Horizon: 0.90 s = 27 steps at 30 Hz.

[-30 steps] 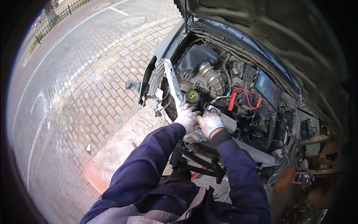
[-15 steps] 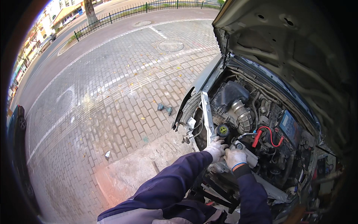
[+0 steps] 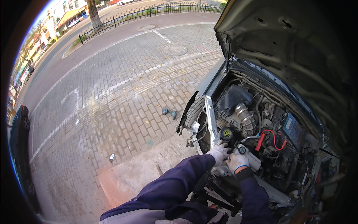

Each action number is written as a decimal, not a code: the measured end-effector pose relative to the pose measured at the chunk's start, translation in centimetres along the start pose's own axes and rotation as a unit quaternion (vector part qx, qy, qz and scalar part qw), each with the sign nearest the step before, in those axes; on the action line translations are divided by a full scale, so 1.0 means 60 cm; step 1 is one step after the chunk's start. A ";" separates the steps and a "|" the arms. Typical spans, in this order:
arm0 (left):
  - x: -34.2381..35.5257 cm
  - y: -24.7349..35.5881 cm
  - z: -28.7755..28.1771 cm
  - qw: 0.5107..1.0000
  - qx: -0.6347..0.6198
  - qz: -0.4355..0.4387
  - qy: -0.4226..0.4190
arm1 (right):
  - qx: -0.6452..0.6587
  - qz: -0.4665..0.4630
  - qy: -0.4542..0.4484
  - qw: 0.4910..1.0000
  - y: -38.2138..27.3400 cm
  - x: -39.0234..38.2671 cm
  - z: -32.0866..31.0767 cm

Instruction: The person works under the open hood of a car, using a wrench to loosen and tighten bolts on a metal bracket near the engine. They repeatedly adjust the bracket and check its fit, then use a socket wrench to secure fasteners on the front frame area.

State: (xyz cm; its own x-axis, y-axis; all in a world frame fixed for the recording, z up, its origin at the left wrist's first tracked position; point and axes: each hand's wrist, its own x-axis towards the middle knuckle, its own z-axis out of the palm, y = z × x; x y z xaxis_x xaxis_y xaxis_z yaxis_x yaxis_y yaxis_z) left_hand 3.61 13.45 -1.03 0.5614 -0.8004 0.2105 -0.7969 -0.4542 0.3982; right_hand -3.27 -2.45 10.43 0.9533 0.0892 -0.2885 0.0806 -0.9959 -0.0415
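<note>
Both hands wear white knit gloves and work close together at the front left corner of a car's open engine bay. My left hand (image 3: 220, 153) rests by the metal fender edge (image 3: 212, 125), just below a round black cap with a yellow emblem (image 3: 226, 133). Its fingers are bent toward the right hand. My right hand (image 3: 237, 162) is closed, beside a pale plastic reservoir (image 3: 253, 161) with a small black cap (image 3: 242, 150). Whatever lies between the fingertips is too small and hidden to make out.
The raised hood (image 3: 283, 44) hangs over the bay. A battery (image 3: 291, 127) with a red cable (image 3: 274, 133) sits to the right, and a ribbed intake hose (image 3: 247, 123) nearer the middle. On the paving at left lies a cordless drill (image 3: 169, 112).
The whole view has shifted slightly, so everything sits a little lower and further right. Both hands stay at the same corner of the engine bay, with only slight finger movement.
</note>
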 end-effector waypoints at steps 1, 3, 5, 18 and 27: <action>-0.002 0.000 0.001 1.000 -0.004 0.003 0.010 | 0.010 0.025 0.013 1.000 -0.005 0.000 0.007; -0.004 0.000 -0.001 1.000 -0.006 0.005 0.020 | 0.003 0.028 0.021 0.999 -0.013 -0.001 0.016; -0.006 0.002 -0.005 1.000 -0.006 0.002 0.018 | 0.002 0.027 0.017 0.999 -0.016 0.000 0.018; -0.001 0.002 -0.024 0.998 0.035 0.004 -0.054 | 0.100 0.065 0.000 0.993 -0.020 -0.015 0.012; 0.002 -0.010 0.001 0.999 0.033 0.014 -0.031 | -0.118 -0.060 0.127 0.983 -0.009 -0.026 0.018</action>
State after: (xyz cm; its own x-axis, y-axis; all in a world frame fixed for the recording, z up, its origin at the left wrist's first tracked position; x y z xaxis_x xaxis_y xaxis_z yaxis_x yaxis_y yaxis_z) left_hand 4.13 13.59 -1.29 0.5260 -0.8346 0.1635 -0.8260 -0.4555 0.3321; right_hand -5.13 -2.01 9.88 0.9724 0.2287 -0.0458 0.2332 -0.9574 0.1703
